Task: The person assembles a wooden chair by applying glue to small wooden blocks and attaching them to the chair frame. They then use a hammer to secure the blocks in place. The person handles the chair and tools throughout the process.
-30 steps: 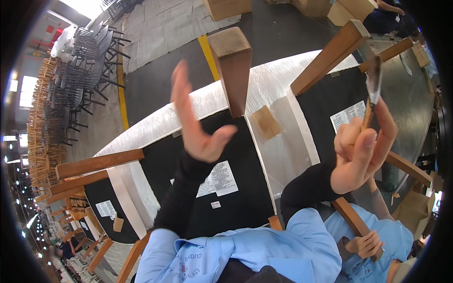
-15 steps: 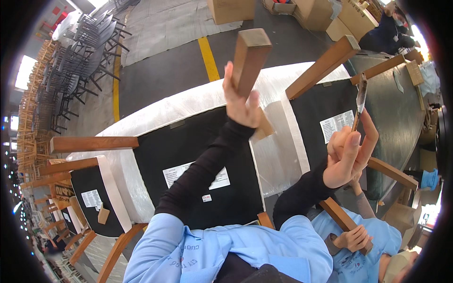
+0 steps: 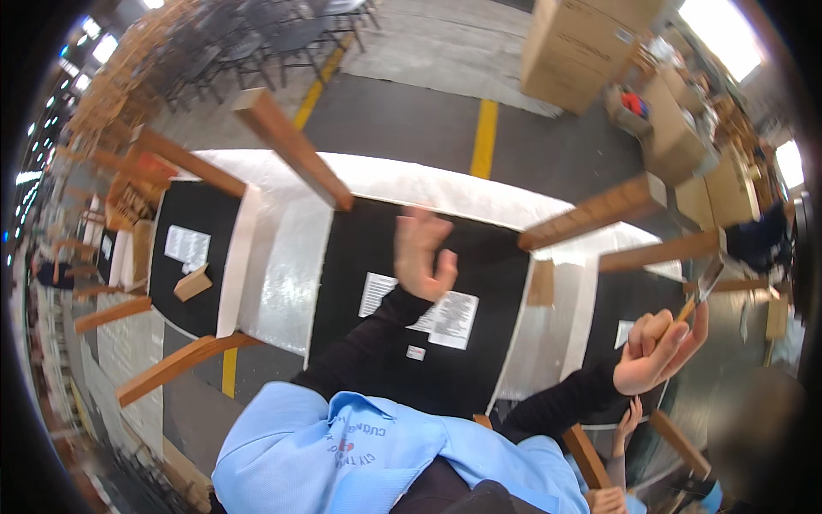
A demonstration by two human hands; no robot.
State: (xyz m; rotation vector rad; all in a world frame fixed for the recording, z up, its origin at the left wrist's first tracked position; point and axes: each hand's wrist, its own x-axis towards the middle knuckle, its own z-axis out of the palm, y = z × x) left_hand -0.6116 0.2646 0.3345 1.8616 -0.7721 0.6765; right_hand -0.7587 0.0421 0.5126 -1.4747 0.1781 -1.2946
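My left hand (image 3: 422, 257), slightly blurred, is open with its fingers apart and holds nothing. It hovers over the black underside (image 3: 377, 231) of an upturned chair with a white covered seat, between a wooden leg (image 3: 295, 150) on the left and another wooden leg (image 3: 599, 210) on the right. White printed labels (image 3: 452, 319) lie on that underside. My right hand (image 3: 655, 351) is closed on the thin wooden handle of a small paintbrush (image 3: 709, 278). Its tip points up and right, near the end of a leg (image 3: 664, 250) of the neighbouring upturned chair.
Another upturned chair (image 3: 199, 231) at the left has a small wood block (image 3: 193, 283) on it. A co-worker's hand (image 3: 631, 415) touches the right chair. Dark chairs (image 3: 257, 38) stand behind, with a large carton (image 3: 591, 51) at the back right.
My left hand has come off the wooden leg and drawn back over the black underside. My right hand has moved right and lower with the paintbrush. The view has shifted.
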